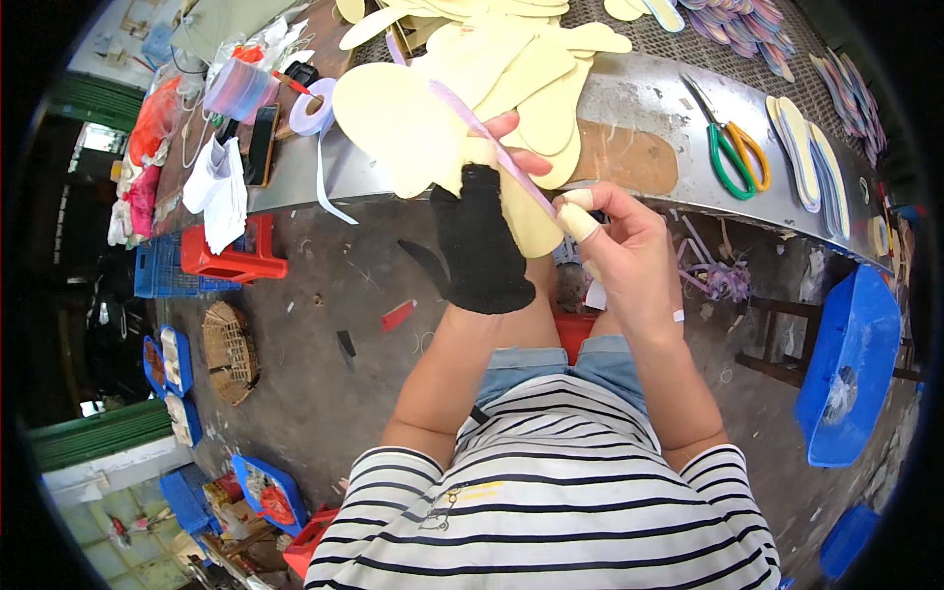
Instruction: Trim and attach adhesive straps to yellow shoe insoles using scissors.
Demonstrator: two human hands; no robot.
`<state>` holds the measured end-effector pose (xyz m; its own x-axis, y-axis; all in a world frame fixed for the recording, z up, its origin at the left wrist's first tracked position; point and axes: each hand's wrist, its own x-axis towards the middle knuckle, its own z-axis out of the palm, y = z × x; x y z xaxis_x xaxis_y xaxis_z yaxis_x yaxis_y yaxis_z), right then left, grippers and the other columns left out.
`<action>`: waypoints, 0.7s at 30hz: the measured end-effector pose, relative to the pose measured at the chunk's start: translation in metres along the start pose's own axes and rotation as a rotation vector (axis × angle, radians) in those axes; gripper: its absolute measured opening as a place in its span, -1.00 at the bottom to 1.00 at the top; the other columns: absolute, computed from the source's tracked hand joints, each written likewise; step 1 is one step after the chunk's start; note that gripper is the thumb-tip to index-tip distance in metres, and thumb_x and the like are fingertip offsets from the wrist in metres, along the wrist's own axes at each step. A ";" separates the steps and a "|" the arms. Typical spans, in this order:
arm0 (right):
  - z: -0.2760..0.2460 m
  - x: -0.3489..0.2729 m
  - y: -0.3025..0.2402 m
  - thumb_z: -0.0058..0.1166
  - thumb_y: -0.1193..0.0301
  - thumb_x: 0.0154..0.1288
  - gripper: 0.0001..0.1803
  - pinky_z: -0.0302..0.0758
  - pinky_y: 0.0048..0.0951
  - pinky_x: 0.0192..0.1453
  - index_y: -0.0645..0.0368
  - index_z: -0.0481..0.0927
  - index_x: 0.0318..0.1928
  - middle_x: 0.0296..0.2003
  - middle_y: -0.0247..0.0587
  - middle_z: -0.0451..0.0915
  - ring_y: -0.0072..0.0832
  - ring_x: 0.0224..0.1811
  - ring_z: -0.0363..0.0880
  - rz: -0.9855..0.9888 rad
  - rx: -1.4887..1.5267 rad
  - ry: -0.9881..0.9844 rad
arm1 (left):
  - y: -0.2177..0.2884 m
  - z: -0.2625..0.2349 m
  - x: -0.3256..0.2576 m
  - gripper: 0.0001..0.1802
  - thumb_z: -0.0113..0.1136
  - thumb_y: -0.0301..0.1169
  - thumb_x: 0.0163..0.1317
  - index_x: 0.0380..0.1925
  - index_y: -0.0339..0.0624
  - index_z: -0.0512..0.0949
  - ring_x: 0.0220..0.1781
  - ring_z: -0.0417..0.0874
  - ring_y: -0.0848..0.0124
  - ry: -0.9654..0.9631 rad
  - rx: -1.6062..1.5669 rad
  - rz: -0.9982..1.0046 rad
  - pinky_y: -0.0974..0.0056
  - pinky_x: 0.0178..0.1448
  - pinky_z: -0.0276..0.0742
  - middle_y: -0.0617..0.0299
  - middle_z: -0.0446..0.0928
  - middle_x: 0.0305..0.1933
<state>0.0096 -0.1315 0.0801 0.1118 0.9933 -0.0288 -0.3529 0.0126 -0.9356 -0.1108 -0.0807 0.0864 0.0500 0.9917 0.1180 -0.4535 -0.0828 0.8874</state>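
My left hand (482, 241), in a black glove that leaves the fingertips bare, is closed on a pale yellow insole (388, 113) above the table's near edge. A thin lilac strip (457, 106) runs slantwise across the insole and under my left fingertips. Its near end is pinched between the thumb and finger of my right hand (629, 246), whose tips wear pale covers. Behind the held insole lies a loose pile of similar yellow insoles (526, 79). The glove hides part of the held insole.
On the metal-topped table (629, 93) lie green-and-orange-handled scissors (733, 157), finished-looking insoles (811, 162), a roll of lilac tape (312, 106) and a phone (261, 146). A red stool (236, 248), a wicker basket (229, 352) and a blue tub (851, 369) stand around me.
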 end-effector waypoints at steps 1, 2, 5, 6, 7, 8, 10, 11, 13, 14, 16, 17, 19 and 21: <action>-0.001 -0.001 0.000 0.11 0.52 0.21 -0.87 0.36 -0.77 -0.38 0.31 0.55 -0.23 -0.34 -0.39 0.57 -0.78 -0.40 0.48 0.002 0.002 0.005 | 0.000 0.001 -0.001 -0.58 -0.06 -0.16 0.35 -0.02 -0.31 0.44 -0.39 0.51 0.50 0.028 -0.036 0.012 0.41 -0.31 0.45 0.21 0.51 -0.41; -0.001 0.000 -0.001 0.12 0.53 0.21 -0.87 0.37 -0.76 -0.38 0.31 0.56 -0.24 -0.36 -0.38 0.58 -0.78 -0.40 0.48 0.004 -0.023 -0.014 | 0.000 0.001 -0.001 -0.59 -0.06 -0.17 0.34 -0.04 -0.31 0.45 -0.44 0.48 0.51 0.055 -0.073 0.024 0.42 -0.35 0.41 0.24 0.49 -0.47; -0.013 0.004 -0.006 0.13 0.53 0.19 -0.88 0.36 -0.76 -0.40 0.31 0.57 -0.26 -0.38 -0.39 0.58 -0.79 -0.43 0.47 0.055 0.014 -0.077 | 0.002 -0.001 -0.001 -0.61 -0.07 -0.18 0.34 -0.07 -0.30 0.46 -0.47 0.44 0.54 0.032 -0.130 -0.018 0.44 -0.40 0.34 0.28 0.46 -0.51; -0.015 0.006 -0.007 0.14 0.53 0.19 -0.89 0.34 -0.77 -0.43 0.30 0.57 -0.27 -0.40 -0.40 0.58 -0.80 -0.45 0.46 0.100 0.077 -0.127 | 0.002 0.002 -0.002 -0.66 -0.01 -0.23 0.32 -0.11 -0.30 0.48 -0.48 0.43 0.55 0.070 -0.119 -0.013 0.44 -0.41 0.31 0.28 0.46 -0.53; -0.012 0.003 -0.008 0.14 0.53 0.19 -0.89 0.34 -0.77 -0.43 0.30 0.57 -0.27 -0.40 -0.40 0.58 -0.80 -0.45 0.46 0.098 0.078 -0.126 | 0.003 0.005 -0.002 -0.66 -0.01 -0.23 0.32 -0.11 -0.30 0.48 -0.48 0.43 0.55 0.068 -0.118 -0.013 0.44 -0.41 0.31 0.28 0.46 -0.53; -0.008 -0.002 -0.009 0.15 0.53 0.18 -0.89 0.31 -0.78 -0.46 0.29 0.57 -0.28 -0.42 -0.42 0.57 -0.83 -0.47 0.44 0.031 0.060 -0.093 | 0.005 0.010 -0.001 -0.69 0.02 -0.26 0.30 -0.14 -0.30 0.49 -0.49 0.42 0.55 0.096 -0.006 0.011 0.44 -0.40 0.30 0.28 0.46 -0.55; -0.006 -0.005 -0.009 0.15 0.52 0.18 -0.90 0.27 -0.80 -0.49 0.28 0.57 -0.29 -0.44 -0.44 0.56 -0.85 -0.50 0.41 -0.037 0.044 -0.059 | 0.008 0.014 -0.002 -0.72 0.06 -0.30 0.28 -0.16 -0.30 0.51 -0.49 0.42 0.56 0.124 0.107 0.036 0.43 -0.39 0.30 0.28 0.46 -0.56; -0.007 -0.006 -0.009 0.14 0.53 0.18 -0.91 0.25 -0.81 -0.50 0.28 0.57 -0.30 -0.43 -0.44 0.56 -0.86 -0.51 0.40 -0.026 0.032 -0.057 | 0.008 0.015 -0.002 -0.74 0.09 -0.32 0.26 -0.17 -0.30 0.52 -0.49 0.42 0.56 0.135 0.082 0.041 0.44 -0.38 0.30 0.28 0.47 -0.58; -0.008 -0.007 -0.008 0.14 0.53 0.18 -0.92 0.24 -0.81 -0.51 0.28 0.56 -0.31 -0.43 -0.44 0.55 -0.87 -0.51 0.39 -0.018 0.017 -0.046 | 0.009 0.018 -0.003 -0.76 0.11 -0.35 0.24 -0.19 -0.30 0.53 -0.49 0.42 0.57 0.138 0.052 0.041 0.44 -0.37 0.30 0.28 0.47 -0.59; -0.008 -0.006 -0.006 0.12 0.54 0.19 -0.94 0.24 -0.81 -0.52 0.28 0.55 -0.34 -0.44 -0.44 0.54 -0.87 -0.51 0.40 -0.001 -0.007 -0.042 | 0.010 0.019 -0.004 -0.77 0.14 -0.37 0.22 -0.20 -0.30 0.54 -0.47 0.43 0.58 0.137 0.061 0.037 0.44 -0.36 0.31 0.29 0.49 -0.56; -0.007 -0.006 -0.003 0.11 0.54 0.19 -0.95 0.24 -0.80 -0.53 0.28 0.53 -0.36 -0.44 -0.45 0.53 -0.86 -0.50 0.40 0.019 -0.030 -0.046 | 0.009 0.018 -0.005 -0.77 0.17 -0.38 0.20 -0.21 -0.30 0.55 -0.46 0.44 0.58 0.144 0.072 0.037 0.45 -0.35 0.32 0.30 0.51 -0.52; -0.006 -0.005 -0.002 0.10 0.54 0.20 -0.94 0.23 -0.79 -0.55 0.28 0.52 -0.38 -0.47 -0.47 0.51 -0.86 -0.51 0.40 -0.018 -0.019 -0.078 | 0.005 0.016 -0.003 -0.79 0.20 -0.41 0.16 -0.23 -0.29 0.56 -0.43 0.46 0.59 0.112 0.120 0.049 0.45 -0.33 0.34 0.31 0.53 -0.48; -0.010 -0.001 0.001 0.09 0.54 0.20 -0.92 0.23 -0.77 -0.56 0.27 0.50 -0.41 -0.49 -0.49 0.50 -0.85 -0.53 0.39 -0.063 -0.011 -0.109 | 0.002 0.017 0.000 -0.80 0.24 -0.44 0.13 -0.24 -0.29 0.57 -0.41 0.48 0.59 0.075 0.163 0.067 0.45 -0.31 0.35 0.33 0.54 -0.44; -0.018 0.003 0.001 0.08 0.51 0.21 -0.89 0.23 -0.74 -0.53 0.26 0.47 -0.43 -0.56 -0.50 0.44 -0.83 -0.54 0.36 -0.177 -0.224 -0.188 | 0.003 0.021 -0.001 -0.81 0.28 -0.46 0.09 -0.27 -0.26 0.59 -0.38 0.49 0.60 0.094 0.094 -0.007 0.44 -0.29 0.38 0.35 0.55 -0.38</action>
<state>0.0260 -0.1306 0.0730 -0.0277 0.9821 0.1866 -0.1282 0.1816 -0.9750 -0.0930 -0.0841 0.0981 -0.0328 0.9968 0.0732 -0.3677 -0.0802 0.9265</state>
